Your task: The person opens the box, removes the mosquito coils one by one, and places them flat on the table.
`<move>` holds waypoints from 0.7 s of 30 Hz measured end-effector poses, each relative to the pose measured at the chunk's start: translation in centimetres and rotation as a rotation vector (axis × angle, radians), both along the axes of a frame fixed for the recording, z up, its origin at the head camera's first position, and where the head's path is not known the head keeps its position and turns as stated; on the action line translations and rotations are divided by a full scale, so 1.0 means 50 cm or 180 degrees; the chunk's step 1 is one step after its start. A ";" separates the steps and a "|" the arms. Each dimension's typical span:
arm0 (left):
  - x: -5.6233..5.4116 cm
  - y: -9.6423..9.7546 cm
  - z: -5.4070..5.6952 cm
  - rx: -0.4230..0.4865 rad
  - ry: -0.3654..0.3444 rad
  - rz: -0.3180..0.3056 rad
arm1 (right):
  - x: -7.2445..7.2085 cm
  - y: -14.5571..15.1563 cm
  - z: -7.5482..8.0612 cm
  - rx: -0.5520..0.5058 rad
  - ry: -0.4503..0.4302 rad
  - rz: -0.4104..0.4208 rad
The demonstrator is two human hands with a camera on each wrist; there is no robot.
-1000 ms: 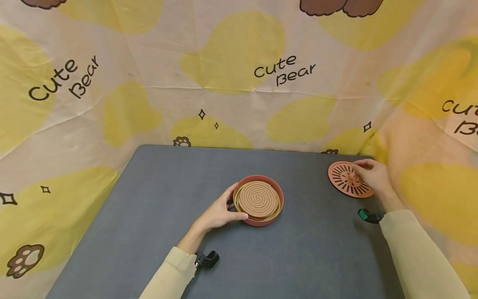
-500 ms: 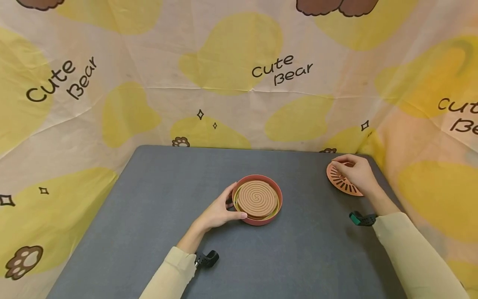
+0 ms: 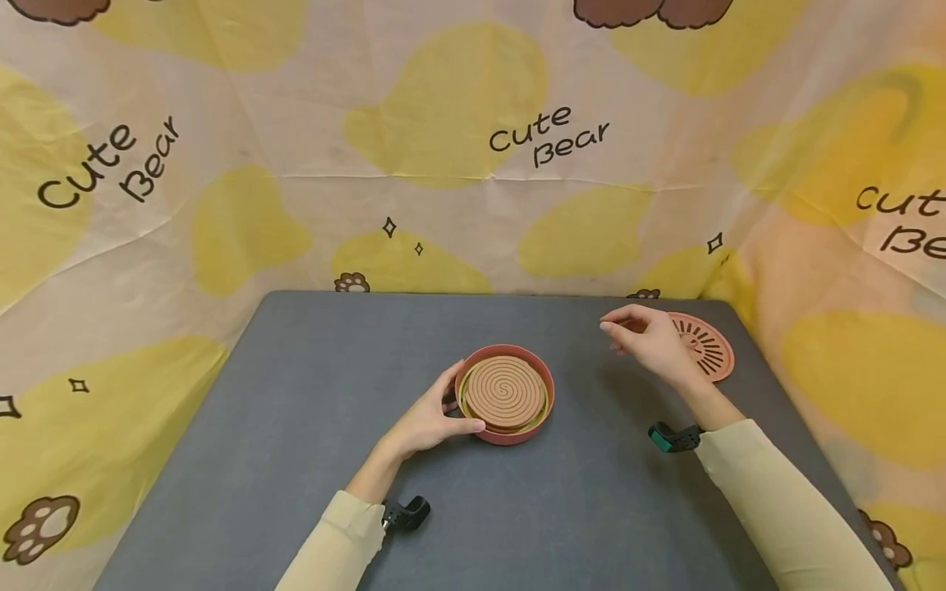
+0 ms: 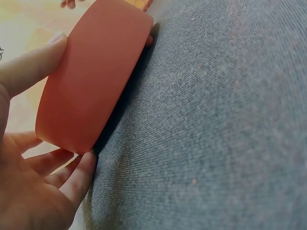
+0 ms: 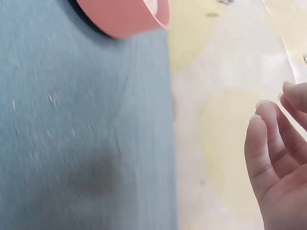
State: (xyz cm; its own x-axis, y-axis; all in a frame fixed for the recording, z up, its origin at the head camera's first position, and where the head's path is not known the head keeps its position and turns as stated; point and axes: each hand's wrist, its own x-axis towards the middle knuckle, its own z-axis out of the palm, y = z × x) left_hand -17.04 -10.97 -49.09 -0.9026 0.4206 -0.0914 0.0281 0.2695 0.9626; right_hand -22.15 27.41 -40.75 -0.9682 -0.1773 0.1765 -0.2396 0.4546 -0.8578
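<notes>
My left hand [image 3: 427,424] grips the left side of a round red tin [image 3: 548,404], thumb at the near rim and fingers around the far side. In the left wrist view, the tin's plain outer wall [image 4: 96,72] lies between thumb and fingers. Spiral mosquito coils [image 3: 506,391] fill the tin, with a yellow-green edge showing around them. My right hand [image 3: 654,341] hovers between the tin and a slotted round lid [image 3: 715,349], its fingers loosely bent. Nothing shows between the right fingers [image 5: 257,143] in the right wrist view. The hand hides the lid's left part.
The grey table [image 3: 355,353] reaches to a printed cloth backdrop [image 3: 443,205] at the back and sides. A dark strap device sits on each wrist, the left strap [image 3: 406,514] and the right strap [image 3: 674,437].
My right hand has let go of the lid and moved left toward the tin. The lid stays on the table at the right. The left hand keeps its grip on the tin.
</notes>
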 end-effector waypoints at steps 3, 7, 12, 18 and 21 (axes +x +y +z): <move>0.001 -0.001 0.001 0.0000 -0.0028 0.0002 | 0.000 -0.024 -0.007 -0.0032 -0.0005 0.0100; 0.001 -0.001 0.002 -0.0018 -0.0021 0.0017 | 0.000 -0.054 -0.013 -0.0059 -0.0061 0.0233; 0.001 -0.002 0.001 -0.0070 0.0027 0.0028 | 0.003 -0.092 -0.013 -0.0070 -0.0160 0.0337; -0.002 0.000 -0.002 -0.0126 0.0062 0.0013 | 0.006 -0.131 -0.017 -0.0015 -0.0194 0.0444; -0.001 0.000 -0.001 -0.0127 0.0072 0.0009 | 0.008 -0.148 -0.021 -0.0006 -0.0191 0.0500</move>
